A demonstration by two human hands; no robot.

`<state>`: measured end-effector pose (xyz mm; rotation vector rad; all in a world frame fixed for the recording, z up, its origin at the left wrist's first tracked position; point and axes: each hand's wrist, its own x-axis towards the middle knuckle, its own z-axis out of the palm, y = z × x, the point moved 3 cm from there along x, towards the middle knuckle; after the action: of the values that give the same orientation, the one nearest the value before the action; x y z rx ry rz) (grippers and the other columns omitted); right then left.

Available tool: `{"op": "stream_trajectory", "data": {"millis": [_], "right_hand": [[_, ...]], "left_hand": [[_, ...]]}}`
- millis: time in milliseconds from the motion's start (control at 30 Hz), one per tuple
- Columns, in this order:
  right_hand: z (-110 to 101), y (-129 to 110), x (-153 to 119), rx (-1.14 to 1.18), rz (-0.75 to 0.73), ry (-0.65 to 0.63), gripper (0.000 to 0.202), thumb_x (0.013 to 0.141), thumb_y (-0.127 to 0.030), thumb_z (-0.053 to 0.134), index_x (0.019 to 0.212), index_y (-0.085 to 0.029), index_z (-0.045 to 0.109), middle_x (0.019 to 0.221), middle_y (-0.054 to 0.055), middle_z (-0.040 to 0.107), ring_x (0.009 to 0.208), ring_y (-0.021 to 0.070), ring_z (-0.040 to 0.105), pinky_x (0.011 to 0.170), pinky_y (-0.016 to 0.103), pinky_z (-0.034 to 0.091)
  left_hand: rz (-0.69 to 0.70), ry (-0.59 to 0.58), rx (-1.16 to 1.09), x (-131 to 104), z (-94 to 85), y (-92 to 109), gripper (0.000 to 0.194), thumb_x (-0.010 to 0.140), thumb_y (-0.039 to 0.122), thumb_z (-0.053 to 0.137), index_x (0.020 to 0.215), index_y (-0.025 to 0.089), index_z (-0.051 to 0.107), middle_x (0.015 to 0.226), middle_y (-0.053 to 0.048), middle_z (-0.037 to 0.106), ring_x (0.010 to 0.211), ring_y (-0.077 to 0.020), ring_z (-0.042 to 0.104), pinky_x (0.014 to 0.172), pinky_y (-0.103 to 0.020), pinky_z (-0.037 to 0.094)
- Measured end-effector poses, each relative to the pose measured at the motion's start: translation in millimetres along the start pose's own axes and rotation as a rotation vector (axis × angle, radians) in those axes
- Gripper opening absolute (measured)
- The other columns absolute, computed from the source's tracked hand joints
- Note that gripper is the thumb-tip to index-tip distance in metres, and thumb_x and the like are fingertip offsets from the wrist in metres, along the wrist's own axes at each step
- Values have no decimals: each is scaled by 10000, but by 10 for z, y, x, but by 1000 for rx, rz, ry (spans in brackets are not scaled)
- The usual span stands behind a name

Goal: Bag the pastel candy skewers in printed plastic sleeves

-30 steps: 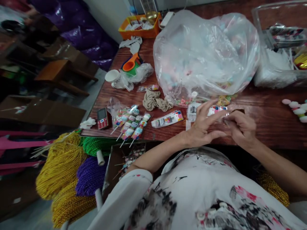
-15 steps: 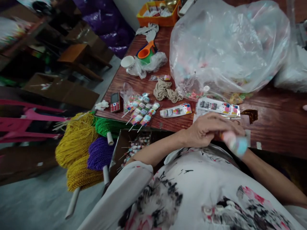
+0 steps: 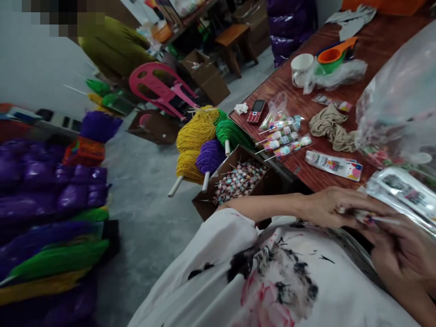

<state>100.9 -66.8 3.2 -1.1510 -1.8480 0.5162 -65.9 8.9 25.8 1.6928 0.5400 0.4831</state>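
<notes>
My left hand (image 3: 335,206) is closed around a small wrapped candy stick (image 3: 369,218) near the table's front edge. Close against it, my right hand (image 3: 402,245) has its fingers curled on the same stick, whose thin pale end points right. Blur hides the exact grip. Beyond my hands lie flat printed sleeves (image 3: 334,165) and a larger stack of printed packaging (image 3: 405,190). Several wrapped candy skewers (image 3: 286,141) rest on the table to the left, beside a crumpled beige cloth (image 3: 329,122).
An open carton (image 3: 238,181) of small candy sticks stands below the table edge, beside yellow, green and purple cord bundles (image 3: 197,136). A red phone (image 3: 256,111), a white mug (image 3: 301,68) and a big clear bag (image 3: 402,95) are on the table (image 3: 272,86). A person (image 3: 116,45) is at upper left.
The view has swung left, bringing the floor, purple bags and a person into sight. The candy piece between my hands is now mostly covered by fingers, with its stick pointing right.
</notes>
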Motion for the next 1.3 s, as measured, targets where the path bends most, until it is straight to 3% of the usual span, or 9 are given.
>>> {"op": "stream_trajectory", "data": {"millis": [133, 267, 333, 400, 533, 700, 1033, 1167, 1300], "right_hand": [[128, -203, 130, -44, -231, -91, 420, 812, -96, 630, 1198, -263, 622, 967, 62, 723, 837, 219, 691, 712, 356, 559], [34, -159, 12, -108, -242, -44, 238, 834, -59, 556, 1000, -208, 638, 844, 38, 725, 764, 160, 680, 718, 293, 556], [3, -70, -93, -93, -144, -26, 180, 857, -67, 519, 939, -194, 616, 777, 26, 703, 708, 137, 657, 683, 275, 533], [6, -9, -205, -69, -102, -28, 146, 876, -83, 499, 899, -187, 599, 740, 22, 687, 659, 125, 630, 646, 269, 502], [13, -20, -400, -59, -74, -30, 65, 895, -154, 559, 847, -182, 593, 693, 17, 662, 615, 123, 597, 608, 272, 457], [-333, -32, -681, -169, 73, 155, 54, 883, -156, 586, 870, -190, 626, 694, 19, 660, 619, 130, 606, 611, 273, 477], [-1741, 462, -2018, -870, 694, 697, 147, 891, -280, 574, 855, -182, 677, 810, 77, 705, 751, 193, 645, 727, 330, 506], [-2280, 761, -2245, -1190, 1079, 682, 314, 886, -364, 518, 1005, -144, 708, 1037, 168, 683, 979, 293, 584, 816, 400, 427], [-2503, 845, -2292, -1269, 1190, 721, 367, 879, -361, 502, 1072, -128, 711, 1072, 197, 654, 1033, 340, 535, 810, 438, 387]], "left_hand": [[-227, -315, 390, -721, -572, 201, 230, 819, 276, 657, 1015, 186, 736, 959, -67, 751, 894, -169, 682, 826, -216, 501], [-864, -111, 1101, -1431, -1191, -29, 216, 842, 275, 562, 925, 181, 737, 816, -86, 738, 731, -225, 681, 655, -296, 503], [-961, -75, 1300, -1444, -1278, -210, 222, 816, 320, 602, 838, 134, 721, 782, -124, 718, 713, -283, 678, 584, -339, 501], [-618, -119, 1262, -1131, -1018, -262, 204, 841, 287, 610, 943, 142, 711, 913, -116, 733, 829, -262, 690, 688, -344, 541], [131, -231, 1030, -14, 18, 46, 258, 967, 214, 431, 1022, 164, 678, 1045, -89, 687, 1012, -181, 614, 930, -297, 492], [204, -244, 1281, 1382, 733, 28, 228, 910, 130, 476, 1077, 69, 619, 1121, -175, 603, 1099, -286, 528, 825, -374, 484], [254, -299, 1422, 1581, 717, -437, 306, 894, 71, 415, 1119, 78, 622, 1059, -174, 609, 1003, -287, 535, 811, -393, 484], [242, -204, 1372, 1560, 637, -401, 353, 822, 48, 482, 1143, 103, 619, 1137, -165, 607, 1035, -285, 525, 879, -411, 497], [246, -131, 1340, 1583, 568, -433, 225, 837, 75, 496, 963, 145, 668, 1049, -141, 641, 1009, -273, 558, 829, -402, 518]]}}
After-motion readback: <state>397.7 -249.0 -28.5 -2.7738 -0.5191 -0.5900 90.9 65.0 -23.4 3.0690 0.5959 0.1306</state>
